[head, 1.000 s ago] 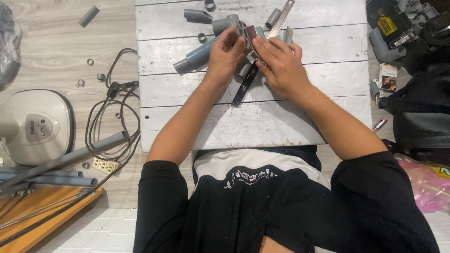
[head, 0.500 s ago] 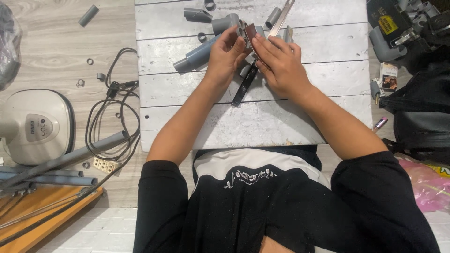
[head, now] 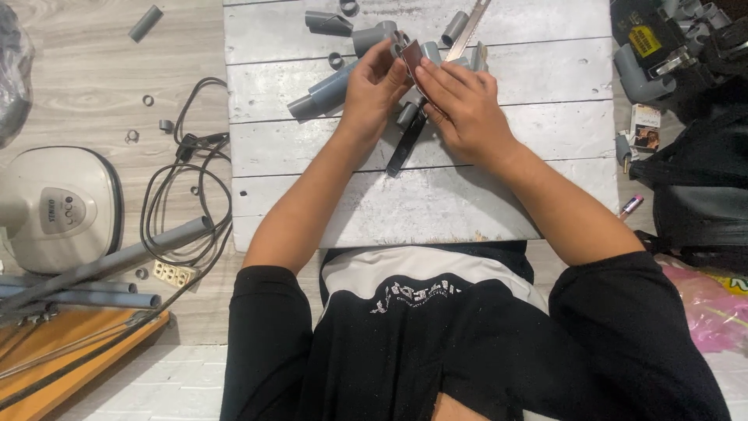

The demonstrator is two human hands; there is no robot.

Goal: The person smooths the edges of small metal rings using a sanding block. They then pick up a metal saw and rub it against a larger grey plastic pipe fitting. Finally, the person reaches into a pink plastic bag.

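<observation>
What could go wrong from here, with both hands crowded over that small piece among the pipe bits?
1. Both hands, left hand and right hand, pinch a small brown sheet against a grey fitting; fingertips sit close together and may slip.
2. Loose grey pipe pieces crowd the white board; an elbow nudge might roll them off.
3. The dark tool lies under the hands and could be knocked.
</observation>
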